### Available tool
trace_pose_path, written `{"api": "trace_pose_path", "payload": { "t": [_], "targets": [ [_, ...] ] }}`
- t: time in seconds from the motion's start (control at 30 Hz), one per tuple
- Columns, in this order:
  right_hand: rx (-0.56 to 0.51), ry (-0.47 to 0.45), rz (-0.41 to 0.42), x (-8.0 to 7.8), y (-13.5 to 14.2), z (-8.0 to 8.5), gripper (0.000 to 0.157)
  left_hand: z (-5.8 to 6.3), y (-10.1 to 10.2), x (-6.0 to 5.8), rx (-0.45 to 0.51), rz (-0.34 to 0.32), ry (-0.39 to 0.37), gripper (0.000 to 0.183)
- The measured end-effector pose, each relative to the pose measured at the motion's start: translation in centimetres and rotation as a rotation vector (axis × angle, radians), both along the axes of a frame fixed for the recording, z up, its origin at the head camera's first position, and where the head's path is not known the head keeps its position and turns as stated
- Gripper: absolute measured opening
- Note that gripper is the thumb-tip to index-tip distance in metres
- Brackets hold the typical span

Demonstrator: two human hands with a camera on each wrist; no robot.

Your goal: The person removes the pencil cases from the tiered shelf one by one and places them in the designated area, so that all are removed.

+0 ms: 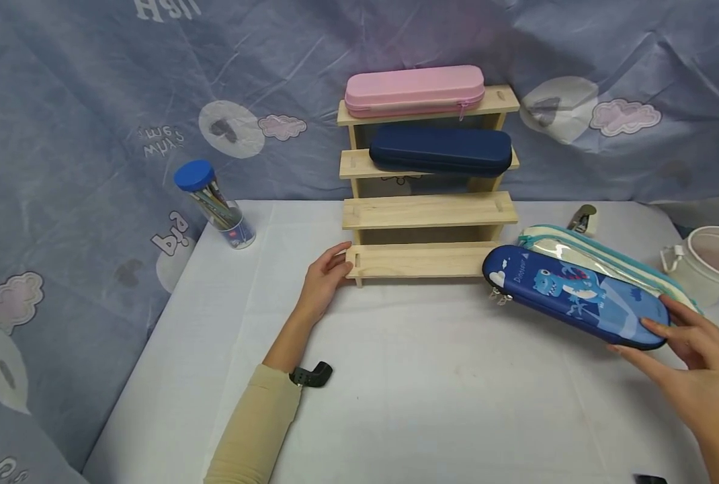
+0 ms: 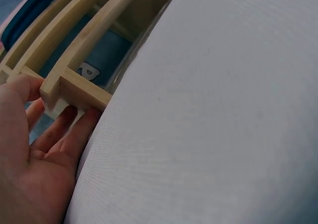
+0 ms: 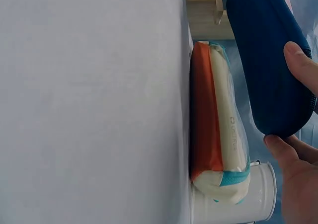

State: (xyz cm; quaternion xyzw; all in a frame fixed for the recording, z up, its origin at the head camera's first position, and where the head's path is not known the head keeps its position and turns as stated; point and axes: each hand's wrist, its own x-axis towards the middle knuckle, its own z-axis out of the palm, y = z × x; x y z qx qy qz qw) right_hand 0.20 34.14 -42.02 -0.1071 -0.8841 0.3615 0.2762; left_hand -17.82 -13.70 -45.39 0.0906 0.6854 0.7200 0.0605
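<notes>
My left hand (image 1: 320, 282) grips the left end of the lowest step of a wooden stepped rack (image 1: 429, 210). In the left wrist view its thumb lies against the step's corner and the fingers reach around the end. On the right, my right hand (image 1: 698, 346) pinches the near end of a blue dinosaur pencil case (image 1: 571, 289). The case is raised off the table (image 3: 89, 105), its far end overlapping the rack's lowest step in the head view. Behind it lies a clear, teal-trimmed pencil pouch (image 3: 218, 110), partly hidden.
A pink pencil case (image 1: 414, 87) rests on the rack's top step, a navy pencil case (image 1: 441, 149) on the step below. A blue-lidded jar of pencils (image 1: 217, 208) stands left. At right are a white bucket (image 1: 704, 265) and a small sharpener-like item (image 1: 583, 218).
</notes>
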Motion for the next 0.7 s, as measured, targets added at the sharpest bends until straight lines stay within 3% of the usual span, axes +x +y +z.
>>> {"api": "trace_pose_path", "payload": {
  "t": [0.23,0.47,0.7],
  "targets": [
    [-0.061,0.017,-0.001,0.9,0.8,-0.6,0.062,-0.1,-0.2,0.0,0.012,-0.005,-0.002,0.045],
    [-0.042,-0.016,-0.096,2.1,1.6,-1.1,0.058,-0.3,-0.3,0.0,0.018,-0.009,0.006,0.044],
    [-0.082,-0.208,-0.231,2.6,2.1,-1.3,0.062,-0.3,-0.3,-0.1,0.023,-0.009,0.024,0.043]
  ]
}}
